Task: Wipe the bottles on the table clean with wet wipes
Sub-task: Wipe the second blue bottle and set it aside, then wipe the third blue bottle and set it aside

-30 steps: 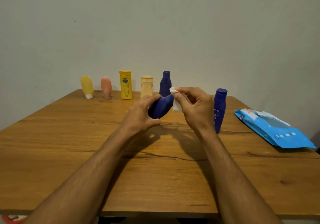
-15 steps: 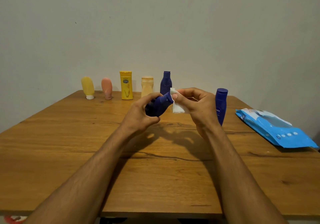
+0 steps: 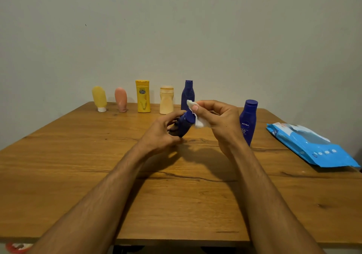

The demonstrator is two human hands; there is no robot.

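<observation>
Above the table [image 3: 82,167], his left hand [image 3: 160,134] grips a small blue bottle [image 3: 185,125], cap tilted toward the right hand [image 3: 217,120], which pinches a wipe [image 3: 199,121] touching it.

Bare wooden table [image 3: 176,204] lies open across the near half and far left. Five bottles [image 3: 143,96] line the far edge; a blue bottle [image 3: 248,121] and wipes pack [image 3: 313,146] crowd the right.

A plain home room: wooden table [image 3: 58,175] against a bare wall [image 3: 176,28] (toiletry bottles [image 3: 143,97] lined up).
</observation>
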